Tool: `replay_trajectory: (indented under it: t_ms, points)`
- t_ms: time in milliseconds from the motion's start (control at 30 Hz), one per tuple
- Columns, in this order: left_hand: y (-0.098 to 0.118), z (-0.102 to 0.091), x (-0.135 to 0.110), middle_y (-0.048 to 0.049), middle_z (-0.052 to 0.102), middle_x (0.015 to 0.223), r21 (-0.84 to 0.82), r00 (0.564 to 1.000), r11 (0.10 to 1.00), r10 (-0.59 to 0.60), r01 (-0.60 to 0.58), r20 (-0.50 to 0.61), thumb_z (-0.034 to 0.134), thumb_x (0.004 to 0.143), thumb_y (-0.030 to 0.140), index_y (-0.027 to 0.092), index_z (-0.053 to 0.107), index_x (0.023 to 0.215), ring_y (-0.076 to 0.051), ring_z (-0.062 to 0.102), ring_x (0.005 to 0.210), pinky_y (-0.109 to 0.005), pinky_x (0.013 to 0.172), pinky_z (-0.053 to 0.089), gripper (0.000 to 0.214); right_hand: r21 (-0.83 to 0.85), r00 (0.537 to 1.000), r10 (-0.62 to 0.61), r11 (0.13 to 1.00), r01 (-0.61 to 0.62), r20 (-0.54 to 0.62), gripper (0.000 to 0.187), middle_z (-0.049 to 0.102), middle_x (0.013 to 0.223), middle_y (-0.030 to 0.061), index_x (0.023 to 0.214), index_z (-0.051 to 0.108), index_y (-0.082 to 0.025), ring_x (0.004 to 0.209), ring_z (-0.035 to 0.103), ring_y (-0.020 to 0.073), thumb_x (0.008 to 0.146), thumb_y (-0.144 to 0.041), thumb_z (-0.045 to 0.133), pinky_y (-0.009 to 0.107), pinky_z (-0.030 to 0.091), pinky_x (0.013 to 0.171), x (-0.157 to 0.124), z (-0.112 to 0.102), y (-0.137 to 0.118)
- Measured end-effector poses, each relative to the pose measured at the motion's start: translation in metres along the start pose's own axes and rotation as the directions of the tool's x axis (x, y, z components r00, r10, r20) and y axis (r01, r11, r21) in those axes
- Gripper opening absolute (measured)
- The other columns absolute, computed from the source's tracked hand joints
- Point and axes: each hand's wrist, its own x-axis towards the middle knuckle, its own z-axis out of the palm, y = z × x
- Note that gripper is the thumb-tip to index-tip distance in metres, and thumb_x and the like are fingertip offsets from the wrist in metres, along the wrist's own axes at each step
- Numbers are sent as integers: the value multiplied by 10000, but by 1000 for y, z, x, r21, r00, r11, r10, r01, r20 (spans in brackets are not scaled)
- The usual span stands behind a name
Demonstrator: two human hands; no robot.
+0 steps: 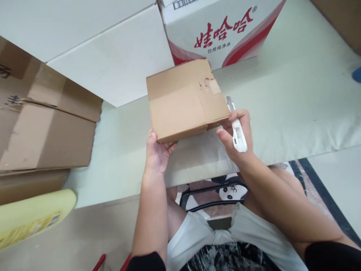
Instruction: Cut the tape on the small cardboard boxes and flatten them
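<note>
A small brown cardboard box [183,99] with clear tape on top is held tilted above the pale green table [296,105]. My left hand [156,152] grips its near left corner from below, fingers curled under the edge. My right hand [238,133] is closed round a white utility knife [237,130], whose blade end points up along the box's right side. The fingers of that hand also touch the box's near right corner.
A white carton with red Chinese lettering [222,30] stands behind the box. A large white box [93,49] is at the back left. Flattened brown cartons [42,124] lie at the left, a yellow item [31,218] below them. My lap is at the table's near edge.
</note>
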Motion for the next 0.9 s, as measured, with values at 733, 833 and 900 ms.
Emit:
replay_trajectory:
  t_ms: [733,833,900]
  points:
    - [-3,2,-24,-85,156,1505,623,309,38,891,-781,333,858,442,436,291,390,994,-408,241,1470,-573,1175,285,739,253,957,-13,963,89,-289,239,567,566,-87,1006,508,-297,422,523,105,976,-532,541,254,388,416,12,3,-7]
    - [-12,10,-27,-94,176,1504,666,343,12,864,-746,368,865,426,444,268,444,953,-436,234,1455,-577,1122,339,697,237,912,-35,961,143,-409,276,526,544,-83,1042,513,-311,375,442,107,977,-576,476,258,313,376,20,-1,-15]
    - [-19,15,-26,-103,206,1504,675,365,17,851,-738,378,872,427,450,256,490,937,-443,253,1441,-569,1100,363,666,226,862,-42,958,179,-505,267,508,540,-76,1046,516,-325,370,417,114,974,-570,439,272,305,383,25,-9,-25]
